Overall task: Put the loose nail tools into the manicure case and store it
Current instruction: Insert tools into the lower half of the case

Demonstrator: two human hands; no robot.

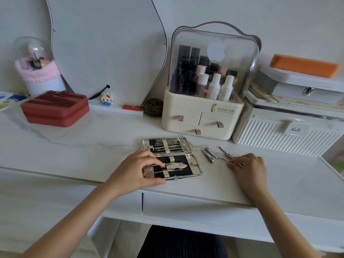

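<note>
Two hands are at work, well apart on the tabletop (93, 138). The left hand (134, 170) curls over the near left corner of the manicure case (172, 158), thumb at its front edge, fingers lying on the lower half and apparently steadying a thin tool there. The right hand (247, 166) lies to the right of the case, its fingertips pinching a slim metal tool (239, 164) off the surface.

Between the hands, closer to the right one, nail clippers (207, 155) and a few more thin loose tools (224, 154) lie scattered beside the case. The case lies open and flat: its far half looks fully stocked under the strap, while the near half holds only a few pieces, with empty slots showing.

By my reading the task is partway: several tools remain to be slotted in, then the case must be shut and put away. Beyond the hands stands a cosmetics organiser (202, 116) with small drawers, a possible storage place.
</note>
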